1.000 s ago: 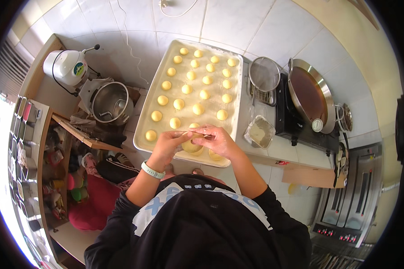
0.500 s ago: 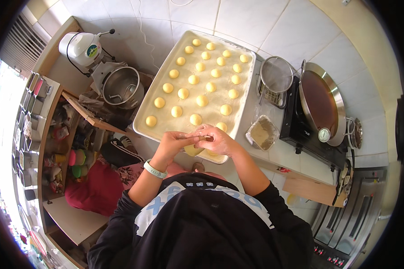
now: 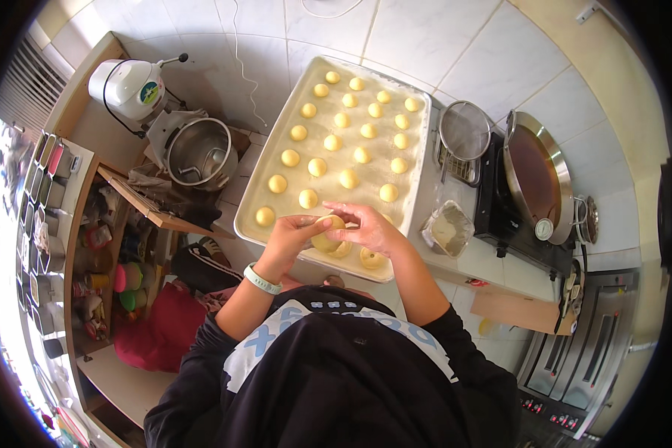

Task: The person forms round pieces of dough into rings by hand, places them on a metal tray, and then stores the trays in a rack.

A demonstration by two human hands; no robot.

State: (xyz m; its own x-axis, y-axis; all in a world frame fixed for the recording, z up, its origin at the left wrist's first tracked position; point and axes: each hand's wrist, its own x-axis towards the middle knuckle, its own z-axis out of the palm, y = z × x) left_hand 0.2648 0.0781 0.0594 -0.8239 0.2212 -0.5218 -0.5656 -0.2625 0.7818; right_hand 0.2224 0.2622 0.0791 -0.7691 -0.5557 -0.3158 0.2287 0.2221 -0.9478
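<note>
Over the near edge of a large floured tray (image 3: 250,233) I hold a piece of pale yellow dough (image 3: 324,240) between both hands. My left hand (image 3: 291,237) closes on its left side, the thumb pressed against its face. My right hand (image 3: 367,230) grips it from the right, fingers curled around its upper edge. Whether a hole goes through this piece is hard to tell. Just beyond my right hand's near side lies a dough ring (image 3: 373,257) with a hole in its middle. Several smooth dough balls (image 3: 348,178) rest in rows across the tray, on a floured sheet.
To the right stand a floury square container (image 3: 449,228), a wire strainer (image 3: 464,130) and a wide pan of brown liquid (image 3: 532,175) on a black stove (image 3: 493,205). A mixer (image 3: 127,89) with a steel bowl (image 3: 200,151) is at the left. A person in dark red (image 3: 157,332) is low at left.
My hands have tilted and parted a little, so more of the dough between them shows. The view has shifted, and the dough ring near the tray's front edge is now uncovered.
</note>
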